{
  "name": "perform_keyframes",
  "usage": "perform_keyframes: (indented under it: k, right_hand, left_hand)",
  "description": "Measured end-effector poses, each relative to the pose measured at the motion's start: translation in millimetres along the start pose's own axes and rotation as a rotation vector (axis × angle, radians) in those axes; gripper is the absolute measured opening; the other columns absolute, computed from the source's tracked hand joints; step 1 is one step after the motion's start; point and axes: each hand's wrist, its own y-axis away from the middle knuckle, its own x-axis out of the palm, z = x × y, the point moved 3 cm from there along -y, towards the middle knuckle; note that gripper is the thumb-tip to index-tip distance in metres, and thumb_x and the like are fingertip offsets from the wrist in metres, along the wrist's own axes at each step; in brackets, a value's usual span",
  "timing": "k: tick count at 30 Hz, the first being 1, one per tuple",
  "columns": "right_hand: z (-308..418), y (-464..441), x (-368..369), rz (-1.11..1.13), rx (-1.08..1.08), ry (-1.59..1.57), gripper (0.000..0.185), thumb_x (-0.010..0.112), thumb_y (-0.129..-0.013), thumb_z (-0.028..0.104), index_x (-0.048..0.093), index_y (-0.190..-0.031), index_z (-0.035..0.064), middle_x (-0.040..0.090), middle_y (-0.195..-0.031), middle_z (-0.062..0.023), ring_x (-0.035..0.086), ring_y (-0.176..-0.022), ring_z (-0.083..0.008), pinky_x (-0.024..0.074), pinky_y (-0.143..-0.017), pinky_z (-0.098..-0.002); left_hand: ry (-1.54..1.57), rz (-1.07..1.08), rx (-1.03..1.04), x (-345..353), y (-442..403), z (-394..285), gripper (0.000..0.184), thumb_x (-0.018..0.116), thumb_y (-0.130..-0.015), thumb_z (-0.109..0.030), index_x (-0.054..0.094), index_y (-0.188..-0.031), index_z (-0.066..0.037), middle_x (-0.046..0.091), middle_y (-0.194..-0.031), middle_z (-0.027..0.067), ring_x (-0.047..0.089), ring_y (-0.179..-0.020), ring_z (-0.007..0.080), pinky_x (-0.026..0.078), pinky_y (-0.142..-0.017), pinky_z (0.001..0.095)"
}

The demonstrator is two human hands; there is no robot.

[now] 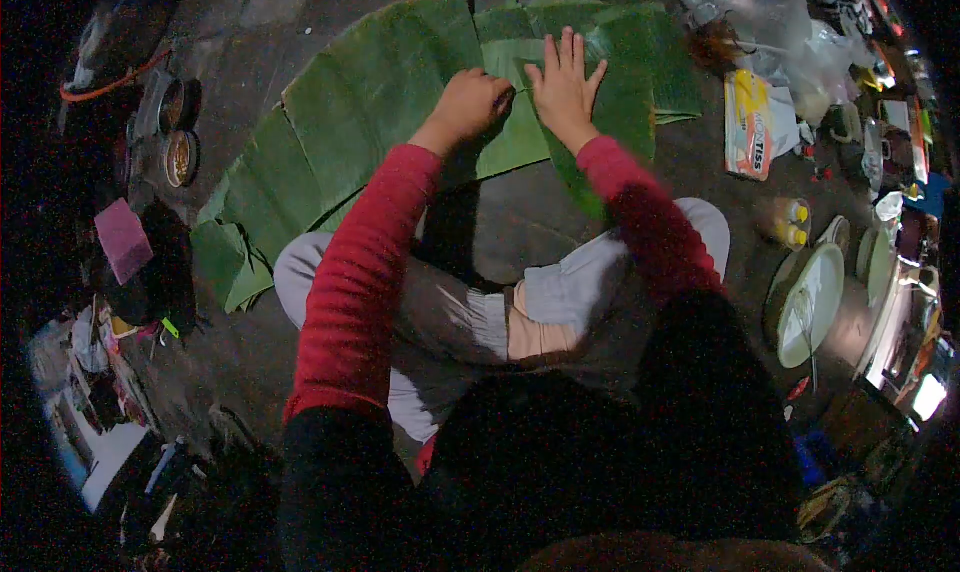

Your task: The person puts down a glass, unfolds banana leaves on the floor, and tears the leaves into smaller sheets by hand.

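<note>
Large green leaf pieces (385, 87) lie overlapping in an arc on the dark floor in front of my crossed legs. My left hand (472, 104) is curled, its fingertips at a leaf edge near the middle of the arc; what it pinches is too small to make out. Just to its right, my right hand (567, 87) lies flat on a leaf piece (625, 62) with its fingers spread. One leaf strip hangs down toward my right knee, below the right wrist. A smaller folded leaf piece (245, 262) lies at the arc's left end.
On the right are a yellow and white packet (747, 127), clear plastic bags (800, 42), yellow-capped bottles (797, 224) and a pale bowl (812, 307) with a utensil. A pink block (124, 240) and a round container (181, 159) stand on the left.
</note>
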Motion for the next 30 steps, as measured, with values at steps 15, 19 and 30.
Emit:
perform_keyframes:
  k: [15,19,30]
  right_hand:
    - [3,2,4,0.026,0.045,-0.008,0.062,0.035,-0.088,0.050,0.028,-0.136,0.0108,0.017,-0.144,-0.0139,0.015,-0.133,-0.0294,0.0079,-0.098,-0.0641]
    - [4,2,4,0.018,0.025,0.048,0.065,0.035,-0.087,0.052,0.032,-0.134,0.0079,0.018,-0.143,-0.0166,0.018,-0.132,-0.0311,0.0076,-0.098,-0.0643]
    - [3,2,3,-0.010,0.032,0.002,0.063,0.036,-0.086,0.052,0.034,-0.133,0.0088,0.021,-0.142,-0.0160,0.018,-0.132,-0.0305,0.0081,-0.098,-0.0650]
  left_hand:
    - [0.081,0.234,0.163,-5,4,20,0.016,0.053,-0.077,-0.021,0.058,-0.086,-0.009,0.058,-0.075,0.0158,0.056,-0.074,0.0358,0.045,-0.068,0.0467]
    - [0.109,0.241,0.176,-9,17,17,0.016,0.054,-0.077,-0.021,0.057,-0.083,-0.007,0.057,-0.073,0.0160,0.055,-0.074,0.0357,0.044,-0.067,0.0466]
    - [0.156,0.256,0.288,-24,50,13,0.010,0.056,-0.071,-0.016,0.055,-0.073,-0.007,0.055,-0.067,0.0131,0.054,-0.070,0.0330,0.044,-0.065,0.0438]
